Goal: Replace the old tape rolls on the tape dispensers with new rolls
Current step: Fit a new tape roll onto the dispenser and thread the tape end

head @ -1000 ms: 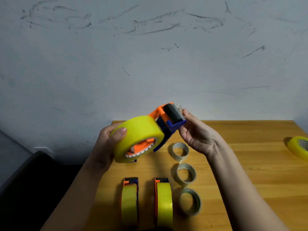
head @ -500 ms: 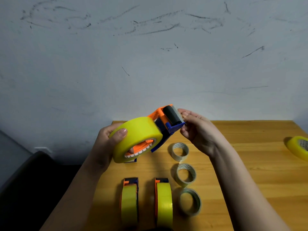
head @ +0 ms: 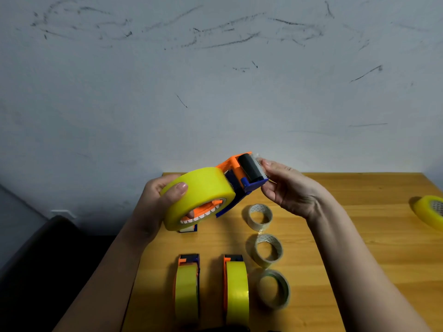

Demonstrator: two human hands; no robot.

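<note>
I hold an orange and blue tape dispenser in the air above the table's far edge. A full yellow tape roll sits on it. My left hand grips that roll, thumb on its outer face. My right hand pinches the clear tape end at the dispenser's front, just past the black roller. Two more dispensers with yellow rolls, one at the left and one at the right, lie side by side near me.
Three nearly used-up clear rolls stand in a column on the wooden table: far, middle and near. Another yellow roll lies at the right edge. A scuffed wall rises behind, and a dark chair stands left.
My right hand has shifted at the dispenser's front, fingers now closed round the tape end by the roller. The dispenser has tipped slightly. My left hand keeps its grip on the roll.
</note>
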